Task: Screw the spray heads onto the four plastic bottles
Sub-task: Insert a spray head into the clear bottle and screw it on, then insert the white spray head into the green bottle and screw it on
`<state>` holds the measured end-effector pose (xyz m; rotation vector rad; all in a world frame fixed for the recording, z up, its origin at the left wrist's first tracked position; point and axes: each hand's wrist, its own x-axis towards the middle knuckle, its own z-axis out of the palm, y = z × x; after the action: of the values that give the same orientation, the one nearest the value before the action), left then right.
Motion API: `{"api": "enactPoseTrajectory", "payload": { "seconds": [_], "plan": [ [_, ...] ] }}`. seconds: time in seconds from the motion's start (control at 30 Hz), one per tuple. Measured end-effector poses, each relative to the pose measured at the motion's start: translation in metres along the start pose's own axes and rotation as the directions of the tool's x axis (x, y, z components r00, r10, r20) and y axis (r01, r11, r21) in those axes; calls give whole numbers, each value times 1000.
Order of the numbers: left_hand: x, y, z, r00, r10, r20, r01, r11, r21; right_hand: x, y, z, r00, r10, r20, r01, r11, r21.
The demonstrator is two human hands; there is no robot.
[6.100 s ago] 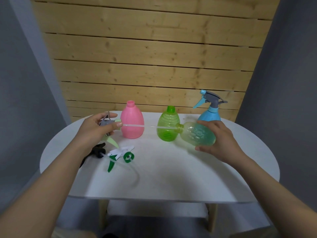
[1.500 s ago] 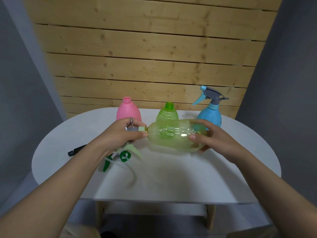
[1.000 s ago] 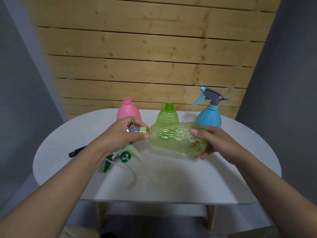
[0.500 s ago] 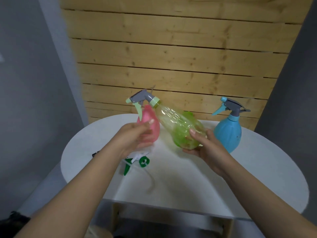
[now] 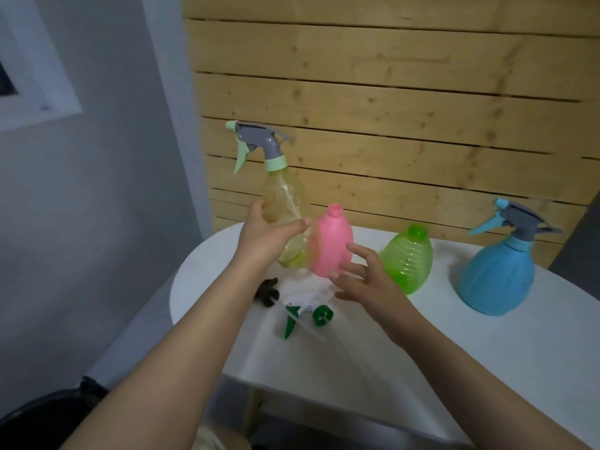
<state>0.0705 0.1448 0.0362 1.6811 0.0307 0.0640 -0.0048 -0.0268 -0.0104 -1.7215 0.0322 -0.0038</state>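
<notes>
Over the white table's (image 5: 487, 352) left end, left hand (image 5: 264, 237) is wrapping the translucent yellow-green plastic bottle (image 5: 285, 203), capped with a grey-mint spray head (image 5: 259, 146). Right hand (image 5: 367, 280) is hovering spread, empty, beside the uncapped pink plastic bottle (image 5: 331, 245). Likely light, slick, squashy; best gripped mid-belly.

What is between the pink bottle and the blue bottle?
In the head view, the bright green bottle stands between the pink bottle and the blue bottle, with no spray head on it; otherwise only bare white table.
</notes>
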Motion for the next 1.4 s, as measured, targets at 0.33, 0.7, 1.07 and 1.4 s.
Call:
{"api": "enactPoseTrajectory", "payload": {
  "seconds": [0.33,0.7,1.07,1.4],
  "plan": [
    [58,-55,-11,997,45,-57,-33,979,203,10,9,6,996,83,-13,-84,984,-154],
    [69,-71,-14,1000,20,15,-23,983,184,11,17,12,987,158,-40,-163,954,-251],
    [13,-48,-4,992,125,-36,-90,859,505,5,16,2,986,154,-70,-169,934,-316],
    [-17,-59,16,825,-178,536,-257,727,637,-8,9,-21,983,127,-130,-156,955,-251]
  ]
}}
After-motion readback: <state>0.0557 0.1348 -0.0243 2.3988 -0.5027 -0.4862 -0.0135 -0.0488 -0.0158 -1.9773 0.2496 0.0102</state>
